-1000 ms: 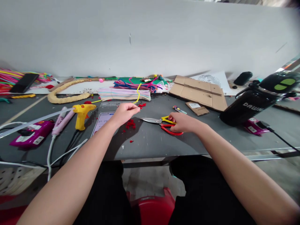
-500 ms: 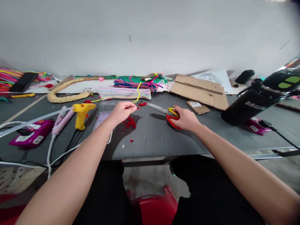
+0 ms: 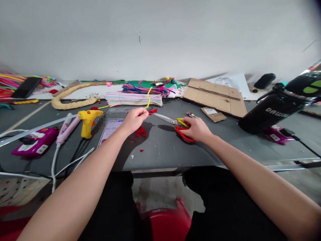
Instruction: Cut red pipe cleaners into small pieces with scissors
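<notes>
My left hand (image 3: pixel 135 119) is closed in a pinch, its thumb and forefinger on a small red piece (image 3: pixel 150 113) that barely shows at the fingertips. My right hand (image 3: pixel 197 130) is wrapped round the handles of scissors (image 3: pixel 165 118), one handle red and the other yellow. Their blades point left, the tips close to my left fingertips; contact cannot be made out. Below lies a small heap of red bits (image 3: pixel 140 132). Just behind my left hand, a yellow fuzzy strand (image 3: pixel 149 97) crosses a bundle of pale pipe cleaners (image 3: pixel 132 99).
A phone (image 3: pixel 111 129) lies partly under my left forearm. To its left are a yellow glue gun (image 3: pixel 87 122), cables and a purple power strip (image 3: pixel 37 144). Flat cardboard (image 3: pixel 214 97) and a black bottle (image 3: pixel 265 112) stand to the right. Small colourful object (image 3: pixel 191 114) lies behind my right hand.
My right hand has brought the scissors slightly left, closer to my left fingertips. My left hand has shifted a little to the right. The small colourful object behind my right hand now shows.
</notes>
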The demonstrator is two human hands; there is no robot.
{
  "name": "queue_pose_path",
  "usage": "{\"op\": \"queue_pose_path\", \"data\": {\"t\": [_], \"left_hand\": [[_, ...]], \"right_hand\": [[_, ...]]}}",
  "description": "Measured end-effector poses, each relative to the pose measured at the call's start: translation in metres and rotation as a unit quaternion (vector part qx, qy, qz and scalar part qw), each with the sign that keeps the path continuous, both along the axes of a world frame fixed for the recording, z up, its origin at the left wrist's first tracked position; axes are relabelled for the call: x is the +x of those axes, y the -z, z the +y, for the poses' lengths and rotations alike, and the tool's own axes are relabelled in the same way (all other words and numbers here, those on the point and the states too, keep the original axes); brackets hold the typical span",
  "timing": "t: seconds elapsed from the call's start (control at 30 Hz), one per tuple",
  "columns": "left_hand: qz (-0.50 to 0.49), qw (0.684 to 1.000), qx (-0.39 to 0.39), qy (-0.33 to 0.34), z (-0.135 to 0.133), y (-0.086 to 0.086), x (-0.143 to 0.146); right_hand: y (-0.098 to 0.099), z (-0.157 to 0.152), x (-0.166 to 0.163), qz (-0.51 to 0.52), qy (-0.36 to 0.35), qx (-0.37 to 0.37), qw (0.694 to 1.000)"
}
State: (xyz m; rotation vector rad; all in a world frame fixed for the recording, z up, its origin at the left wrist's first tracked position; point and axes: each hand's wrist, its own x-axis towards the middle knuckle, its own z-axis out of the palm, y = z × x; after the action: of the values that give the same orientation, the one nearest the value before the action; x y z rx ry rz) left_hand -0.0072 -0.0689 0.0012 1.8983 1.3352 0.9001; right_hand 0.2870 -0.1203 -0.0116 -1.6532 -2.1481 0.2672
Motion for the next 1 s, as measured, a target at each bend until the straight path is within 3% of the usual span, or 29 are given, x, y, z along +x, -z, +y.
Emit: {"op": "queue_pose_path", "data": {"t": [0.3,1.0], "left_hand": [[0.017,0.998,0.066,0.004,0.0003,0.0022,0.0006],[0.066,0.994,0.084,0.037,-0.0031,-0.0004,0.0005]], "right_hand": [[-0.0008,-0.0005,-0.0002,0.040,-0.033,-0.035,0.998],[0.0006,0.0026,0.0010,0.018,-0.037,-0.043,0.998]]}}
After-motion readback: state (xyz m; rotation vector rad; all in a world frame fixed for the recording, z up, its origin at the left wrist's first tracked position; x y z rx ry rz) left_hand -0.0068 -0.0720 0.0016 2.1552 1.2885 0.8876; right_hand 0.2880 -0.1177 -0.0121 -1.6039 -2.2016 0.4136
